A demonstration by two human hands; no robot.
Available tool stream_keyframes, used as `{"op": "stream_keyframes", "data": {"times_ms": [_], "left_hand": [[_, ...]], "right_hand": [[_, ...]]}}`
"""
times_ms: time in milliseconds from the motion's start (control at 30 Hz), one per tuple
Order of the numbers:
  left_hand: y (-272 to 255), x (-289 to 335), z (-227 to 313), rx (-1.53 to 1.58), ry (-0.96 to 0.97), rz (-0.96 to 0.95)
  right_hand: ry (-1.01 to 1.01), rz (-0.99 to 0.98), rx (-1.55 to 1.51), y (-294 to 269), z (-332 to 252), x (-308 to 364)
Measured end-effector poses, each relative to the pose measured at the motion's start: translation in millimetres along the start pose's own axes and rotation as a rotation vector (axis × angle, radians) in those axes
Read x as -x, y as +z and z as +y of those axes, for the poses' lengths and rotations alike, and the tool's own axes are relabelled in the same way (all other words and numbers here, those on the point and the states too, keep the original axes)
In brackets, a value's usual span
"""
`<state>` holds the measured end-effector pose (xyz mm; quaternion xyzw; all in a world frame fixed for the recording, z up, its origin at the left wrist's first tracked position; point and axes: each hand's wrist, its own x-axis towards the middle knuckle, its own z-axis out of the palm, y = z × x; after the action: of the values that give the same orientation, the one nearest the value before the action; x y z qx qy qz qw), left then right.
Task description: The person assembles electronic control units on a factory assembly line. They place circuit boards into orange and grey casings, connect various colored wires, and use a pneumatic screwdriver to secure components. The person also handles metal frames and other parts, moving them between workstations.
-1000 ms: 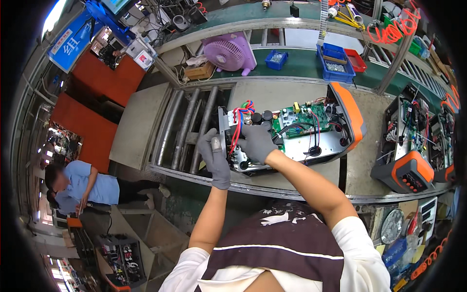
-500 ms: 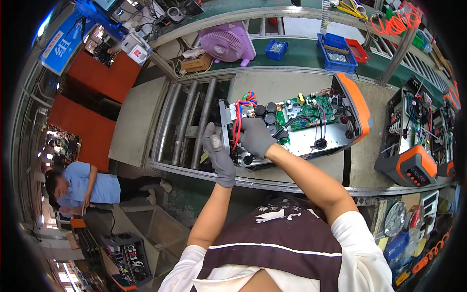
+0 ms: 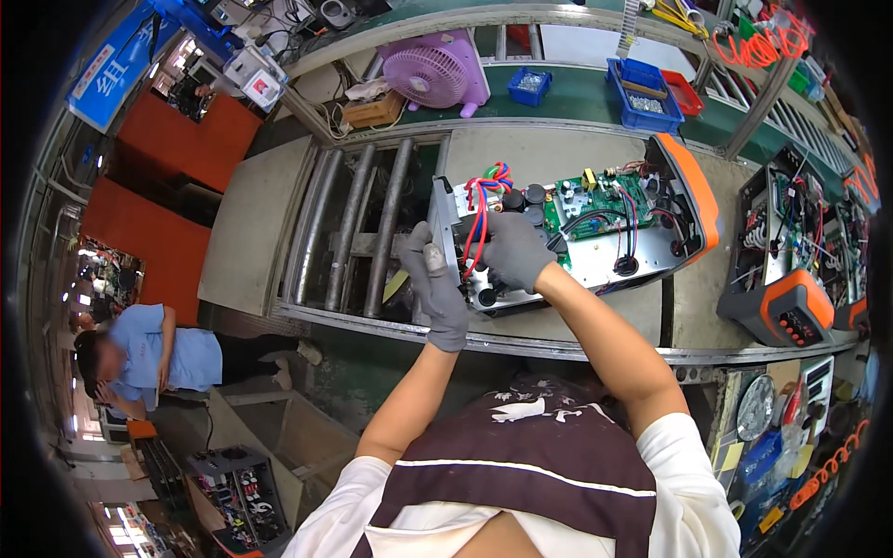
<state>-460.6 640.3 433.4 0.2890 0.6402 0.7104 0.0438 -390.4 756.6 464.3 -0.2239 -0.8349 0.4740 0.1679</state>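
Note:
An open electronic unit (image 3: 595, 246) with an orange-and-black end cover lies across the bench, its green circuit board (image 3: 600, 206) and dark round capacitors exposed. My left hand (image 3: 439, 296), in a grey glove, is against the outside of the unit's metal end panel (image 3: 445, 223), its fingers stretched out. Inside that end, beside the capacitors, is my right hand (image 3: 516, 253), gloved too. Its fingers are curled, and the tips are partly hidden, so what they grip cannot be made out. A bundle of red, blue and green wires (image 3: 490, 183) rises next to them, one red wire looping down between my hands.
Metal rollers (image 3: 386, 232) lie left of the unit. More open units (image 3: 791, 270) stand at the right. Behind are a purple fan (image 3: 430, 76) and blue bins of small metal parts (image 3: 644, 98). A person in a blue shirt (image 3: 172, 353) is at the lower left.
The unit has shifted slightly right along the bench, with both hands moving along at its left end. The wire bundle has moved right with it.

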Motion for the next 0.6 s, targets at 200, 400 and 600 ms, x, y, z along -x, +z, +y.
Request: {"op": "stream_keyframes", "data": {"times_ms": [200,400,600], "left_hand": [[2.9,-3.6,3.9,-0.011,0.008,-0.021],[4.4,7.0,-29.7,-0.144,-0.110,0.042],[5.6,8.0,2.1,-0.321,0.181,0.117]], "right_hand": [[0.403,-0.296,-0.557,-11.3,-15.4,-13.5],[-0.034,-0.193,0.061,-7.5,-19.0,-11.5],[0.030,-0.097,-0.439,-2.4,-7.3,-2.2]]}}
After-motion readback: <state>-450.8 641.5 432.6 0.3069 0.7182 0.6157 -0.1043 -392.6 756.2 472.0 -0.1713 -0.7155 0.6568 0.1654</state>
